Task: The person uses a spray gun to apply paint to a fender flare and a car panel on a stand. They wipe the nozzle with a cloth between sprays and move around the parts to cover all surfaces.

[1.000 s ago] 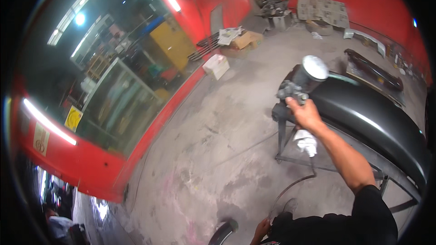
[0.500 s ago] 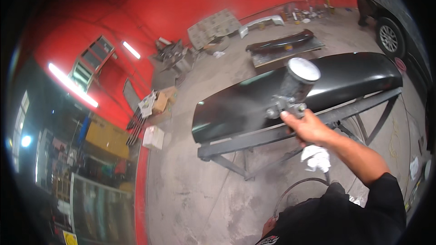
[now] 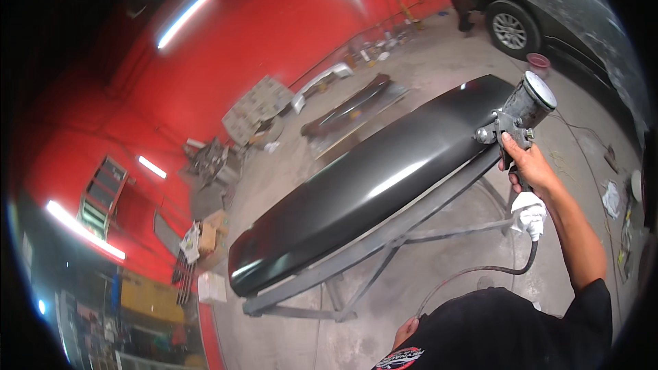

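Note:
A spray gun (image 3: 508,127) with a cup on top is gripped in my right hand (image 3: 529,164), close to the right end of a long black car body panel (image 3: 356,178). White wrapping (image 3: 529,214) covers the joint below the gun's handle, and a dark air hose (image 3: 473,268) runs from there down to my left hand (image 3: 406,332). That hand is closed round the hose beside my body, partly hidden by my black shirt. The panel lies on a grey metal stand (image 3: 384,236), slanting from lower left to upper right.
Behind the panel, a second dark part (image 3: 349,104) lies on a low support. Boxes (image 3: 211,227) and scrap stand along the red wall (image 3: 226,41). At the upper right is a covered vehicle with a wheel (image 3: 510,29), near a red bucket (image 3: 539,63). Cables cross the floor on the right.
My right hand has carried the spray gun from the panel's middle to its right end. The view has turned, so the panel now appears more slanted. My left hand shows more clearly on the hose.

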Tool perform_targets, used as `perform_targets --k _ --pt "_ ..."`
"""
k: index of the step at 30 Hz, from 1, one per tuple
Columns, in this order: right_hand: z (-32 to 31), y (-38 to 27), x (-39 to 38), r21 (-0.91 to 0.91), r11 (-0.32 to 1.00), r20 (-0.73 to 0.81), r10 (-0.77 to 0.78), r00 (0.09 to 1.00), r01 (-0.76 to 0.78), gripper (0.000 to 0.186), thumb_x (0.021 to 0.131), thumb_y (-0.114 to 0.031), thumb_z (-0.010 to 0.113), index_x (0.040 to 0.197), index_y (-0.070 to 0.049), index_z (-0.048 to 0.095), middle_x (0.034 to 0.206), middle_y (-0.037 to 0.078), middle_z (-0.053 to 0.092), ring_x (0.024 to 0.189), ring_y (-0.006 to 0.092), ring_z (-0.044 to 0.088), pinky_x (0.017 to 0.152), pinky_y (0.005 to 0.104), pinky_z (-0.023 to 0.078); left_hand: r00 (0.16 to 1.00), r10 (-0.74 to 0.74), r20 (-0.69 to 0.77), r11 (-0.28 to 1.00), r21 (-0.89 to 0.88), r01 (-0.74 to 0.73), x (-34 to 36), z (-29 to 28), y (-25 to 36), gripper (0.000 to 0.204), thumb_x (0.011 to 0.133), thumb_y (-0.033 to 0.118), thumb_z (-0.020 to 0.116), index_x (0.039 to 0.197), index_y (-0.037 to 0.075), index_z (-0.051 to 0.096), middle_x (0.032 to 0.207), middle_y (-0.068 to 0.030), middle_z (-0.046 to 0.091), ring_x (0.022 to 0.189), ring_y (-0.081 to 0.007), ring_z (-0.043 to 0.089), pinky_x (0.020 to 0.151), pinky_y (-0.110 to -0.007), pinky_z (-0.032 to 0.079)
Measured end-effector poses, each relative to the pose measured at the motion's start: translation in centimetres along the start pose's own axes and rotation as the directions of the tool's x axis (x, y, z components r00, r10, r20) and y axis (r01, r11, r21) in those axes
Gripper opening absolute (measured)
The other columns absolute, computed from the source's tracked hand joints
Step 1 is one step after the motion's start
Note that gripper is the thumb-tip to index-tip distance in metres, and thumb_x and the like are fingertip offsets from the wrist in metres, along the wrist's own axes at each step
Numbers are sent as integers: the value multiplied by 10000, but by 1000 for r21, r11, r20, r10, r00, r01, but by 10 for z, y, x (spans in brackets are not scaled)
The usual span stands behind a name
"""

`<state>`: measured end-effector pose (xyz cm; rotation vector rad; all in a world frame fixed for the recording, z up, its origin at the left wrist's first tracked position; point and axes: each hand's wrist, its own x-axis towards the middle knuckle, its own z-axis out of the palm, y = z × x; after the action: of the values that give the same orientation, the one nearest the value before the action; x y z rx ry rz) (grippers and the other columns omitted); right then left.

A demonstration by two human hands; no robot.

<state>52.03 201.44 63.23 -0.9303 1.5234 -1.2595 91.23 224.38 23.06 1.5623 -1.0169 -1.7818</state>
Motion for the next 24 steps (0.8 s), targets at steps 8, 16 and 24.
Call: perform_targets --k 8,16,24 --pt "-169 36 70 101 994 -370 -3 929 43 464 897 -523 549 838 -64 511 666 39 539 394 89 431 319 242 348 999 -48 -25 987 150 51 20 74 61 394 985 328 475 1246 49 573 948 -34 659 881 -91 573 813 -240 447" --pt "-241 104 105 90 993 -802 30 597 71 511 881 -562 546 736 -73 522 587 3 482 364 87 402 326 249 329 994 -102 -39 957 269 109 -11 110 150 405 980 346 487 1232 42 580 930 -31 650 870 -91 568 795 -234 447" --pt "-157 98 23 31 998 -529 -30 848 54 472 914 -539 500 804 -81 523 632 1 495 376 73 404 328 235 315 990 -133 -48 973 185 140 -19 55 91 383 987 336 479 1202 37 584 920 -16 633 835 -76 556 752 -225 452"
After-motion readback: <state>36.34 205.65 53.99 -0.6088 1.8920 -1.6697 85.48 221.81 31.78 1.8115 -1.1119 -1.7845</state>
